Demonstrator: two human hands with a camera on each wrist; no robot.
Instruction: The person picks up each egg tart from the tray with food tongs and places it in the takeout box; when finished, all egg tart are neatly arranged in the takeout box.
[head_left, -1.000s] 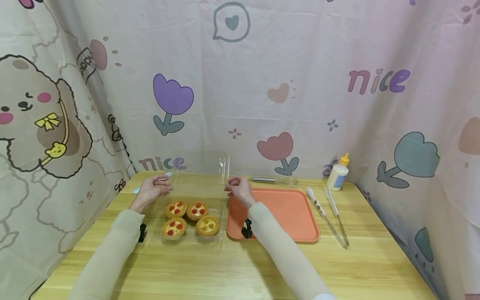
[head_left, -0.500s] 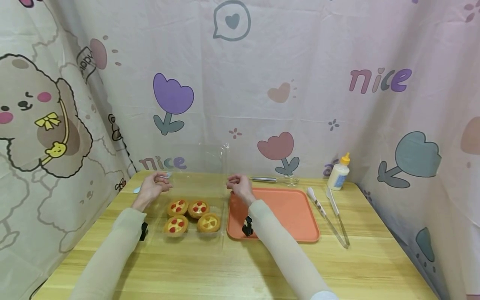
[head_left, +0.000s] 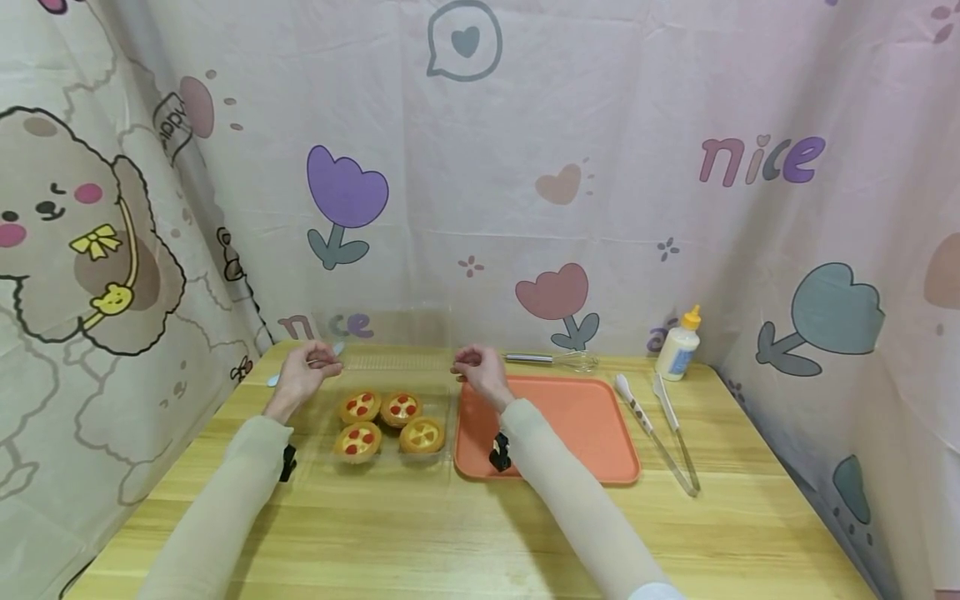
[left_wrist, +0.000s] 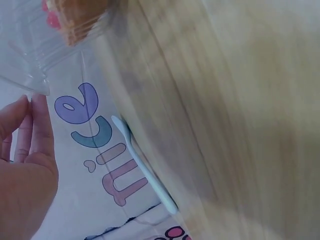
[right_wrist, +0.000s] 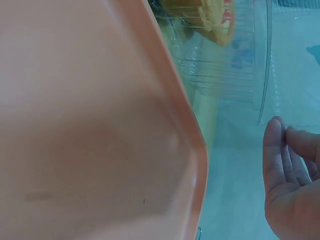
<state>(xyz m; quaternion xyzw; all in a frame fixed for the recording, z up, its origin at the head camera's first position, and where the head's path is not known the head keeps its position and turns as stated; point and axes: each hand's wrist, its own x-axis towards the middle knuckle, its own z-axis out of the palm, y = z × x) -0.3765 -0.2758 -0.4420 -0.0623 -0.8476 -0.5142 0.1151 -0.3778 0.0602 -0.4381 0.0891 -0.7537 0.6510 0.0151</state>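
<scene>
A clear plastic clamshell box (right_wrist: 215,80) with its lid (head_left: 393,333) raised at the back holds several egg tarts (head_left: 357,442), most topped with red pieces, one with pale yellow wedges. At its left back corner, my left hand (head_left: 300,379) pinches the plastic edge between thumb and fingers. My right hand (head_left: 483,379) does likewise at the right back corner; in the right wrist view its thumb and forefinger meet at the transparent edge. The see-through plastic makes its exact outline hard to follow.
An orange tray (head_left: 558,433) lies right of the box, partly under my right forearm. Beyond it are tongs (head_left: 660,433), a white glue-type bottle (head_left: 678,346) with a yellow cap, and a whisk (head_left: 551,360). A pale blue stick-like utensil (left_wrist: 145,167) lies behind my left hand.
The box and its tarts have shifted slightly away and to the right. The raised lid has changed its tilt. Both hands stay at the box's back corners, nearly in place.
</scene>
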